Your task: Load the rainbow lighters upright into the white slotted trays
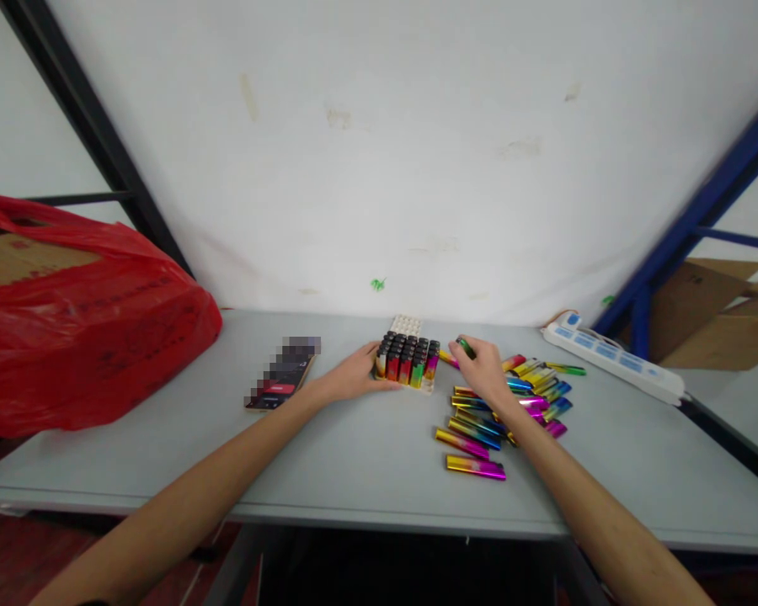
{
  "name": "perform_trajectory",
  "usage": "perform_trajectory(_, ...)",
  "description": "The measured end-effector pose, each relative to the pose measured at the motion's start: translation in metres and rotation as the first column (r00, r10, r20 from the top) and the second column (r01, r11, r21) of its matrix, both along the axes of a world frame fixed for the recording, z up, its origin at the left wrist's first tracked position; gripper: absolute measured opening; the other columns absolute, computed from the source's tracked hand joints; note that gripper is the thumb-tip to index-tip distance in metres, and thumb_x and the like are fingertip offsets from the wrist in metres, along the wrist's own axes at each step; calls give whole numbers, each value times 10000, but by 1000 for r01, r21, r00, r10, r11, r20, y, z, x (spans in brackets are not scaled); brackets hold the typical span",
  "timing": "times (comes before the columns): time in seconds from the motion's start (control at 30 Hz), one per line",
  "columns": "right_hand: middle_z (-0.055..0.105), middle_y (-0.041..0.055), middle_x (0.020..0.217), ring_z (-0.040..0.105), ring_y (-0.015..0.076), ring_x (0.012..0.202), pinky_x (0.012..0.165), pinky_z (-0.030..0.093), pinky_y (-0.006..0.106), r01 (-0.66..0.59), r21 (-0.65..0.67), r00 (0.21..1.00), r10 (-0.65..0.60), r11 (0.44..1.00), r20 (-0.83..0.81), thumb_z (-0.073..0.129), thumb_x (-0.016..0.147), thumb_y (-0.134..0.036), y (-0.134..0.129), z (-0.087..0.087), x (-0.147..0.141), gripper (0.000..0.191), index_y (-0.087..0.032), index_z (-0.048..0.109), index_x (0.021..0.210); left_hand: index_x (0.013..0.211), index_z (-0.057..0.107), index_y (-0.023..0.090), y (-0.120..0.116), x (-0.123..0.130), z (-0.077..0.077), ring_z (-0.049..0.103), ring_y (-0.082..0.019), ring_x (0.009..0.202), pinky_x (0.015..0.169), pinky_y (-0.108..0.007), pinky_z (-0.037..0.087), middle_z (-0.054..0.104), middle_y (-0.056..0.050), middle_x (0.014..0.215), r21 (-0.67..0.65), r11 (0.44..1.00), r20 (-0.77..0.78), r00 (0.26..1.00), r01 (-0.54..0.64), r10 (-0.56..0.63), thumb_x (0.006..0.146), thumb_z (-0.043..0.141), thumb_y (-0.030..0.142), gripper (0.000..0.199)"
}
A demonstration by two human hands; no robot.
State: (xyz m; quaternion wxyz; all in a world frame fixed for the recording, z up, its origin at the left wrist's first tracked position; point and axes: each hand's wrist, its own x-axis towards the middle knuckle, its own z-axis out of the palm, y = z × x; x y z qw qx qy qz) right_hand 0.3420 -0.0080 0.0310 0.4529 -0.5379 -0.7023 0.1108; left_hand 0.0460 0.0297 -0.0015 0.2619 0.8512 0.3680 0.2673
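A grey table (pixel 195 459) stands against a marked white wall (pixel 417 168). At its middle, toward the far side, sits a pale tray (pixel 407 326) with holes; its nearer part is filled with upright black-topped lighters (pixel 405 364), while holes at the far end show unfilled. The left hand (pixel 358 373) grasps the tray at its left side. The right hand (pixel 482 368), just right of the tray, has its fingers closed on a green lighter (pixel 466 347). Loose metallic lighters (pixel 473 429) lie in a scattered heap near and right of that hand. A phone (pixel 282 372), its screen partly pixelated, lies left of the tray; a red bag (pixel 94 337) occupies the far left, a power strip (pixel 612 362) the right.
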Motion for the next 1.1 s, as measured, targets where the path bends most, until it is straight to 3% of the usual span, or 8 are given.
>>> perform_trajectory(0.2, 405, -27, 583, 428, 167, 626, 615, 324, 311, -37, -17, 999, 37, 999, 37, 506, 1007, -628, 1, -2, -1, 516, -270, 386, 655, 1490, 681, 221, -1, 0, 1, 627, -374, 1467, 1326, -481, 449, 672, -130, 1580, -9, 1000, -4, 1000, 1, -1, 871, 913, 602, 763)
perform_trajectory(0.4, 528, -32, 657, 512, 184, 655, 655, 402, 314, -226, -82, 969, 233, 971, 88, 410, 1126, -672, -13, 15, 0, 494, -273, 490, 846, 1518, 663, 225, -1, -1, 1, 621, -378, 1476, 1331, -479, 441, 661, -132, 1589, 1, 1000, -9, 1000, 5, -5, 878, 905, 613, 787)
perform_trajectory(0.53, 596, 18, 755, 565, 209, 732, 723, 439, 339, -296, -43, 934, 298, 954, 198, 373, 1149, -657, -17, 23, 4, 512, -275, 475, 824, 1514, 666, 209, 0, -1, 0, 614, -380, 1484, 1341, -480, 428, 649, -142, 1599, 8, 1000, -13, 1000, 2, -1, 882, 899, 613, 785)
perform_trajectory(0.73, 546, 2, 673, 500, 181, 639, 679, 374, 338, -321, -92, 877, 332, 943, 348, 385, 1145, -694, -13, 19, 10, 602, -267, 411, 721, 1473, 693, 229, 0, -1, -1, 622, -377, 1473, 1334, -476, 435, 654, -129, 1595, 3, 1000, -3, 1000, 12, -12, 891, 897, 597, 718)
perform_trajectory(0.9, 563, -11, 618, 498, 170, 590, 643, 345, 323, -310, -144, 876, 341, 940, 341, 408, 1131, -711, -8, 12, 11, 604, -260, 480, 736, 1525, 646, 204, 1, -1, -3, 621, -391, 1480, 1334, -488, 435, 643, -151, 1604, -2, 1000, -7, 1000, -19, 19, 866, 917, 608, 820)
perform_trajectory(1.1, 670, 8, 616, 618, 180, 591, 648, 413, 295, -338, -284, 858, 418, 897, 298, 526, 1126, -601, -5, 13, 14, 496, -232, 630, 811, 1540, 632, 201, 3, -2, -5, 613, -387, 1487, 1338, -487, 430, 644, -153, 1605, 13, 1000, 1, 1000, -9, 9, 862, 920, 610, 843)
